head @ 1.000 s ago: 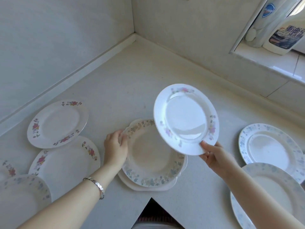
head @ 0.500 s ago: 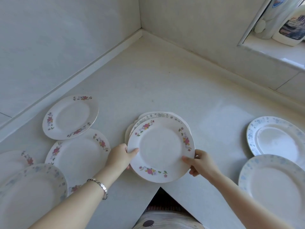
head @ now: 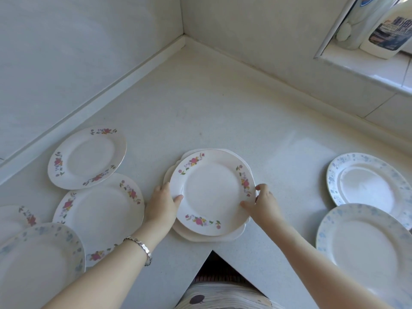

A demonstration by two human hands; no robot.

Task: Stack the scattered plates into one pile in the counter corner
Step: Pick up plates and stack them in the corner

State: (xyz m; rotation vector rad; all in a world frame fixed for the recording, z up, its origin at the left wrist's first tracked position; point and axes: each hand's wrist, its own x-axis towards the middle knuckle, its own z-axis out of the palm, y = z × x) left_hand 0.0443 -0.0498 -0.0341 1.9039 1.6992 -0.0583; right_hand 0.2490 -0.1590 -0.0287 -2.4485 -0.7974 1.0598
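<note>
Gripped at its rim between your left hand point(head: 161, 205) and right hand point(head: 264, 205), the floral plate point(head: 211, 192), aloft a second ago, tops the pile point(head: 225, 238): one more stacked.

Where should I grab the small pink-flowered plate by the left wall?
Pinch the small pink-flowered plate at its right rim, coming from the open counter side. It lies flat, face up, its flared rim likely giving fingers room underneath; the larger plate crowds its near edge.
</note>
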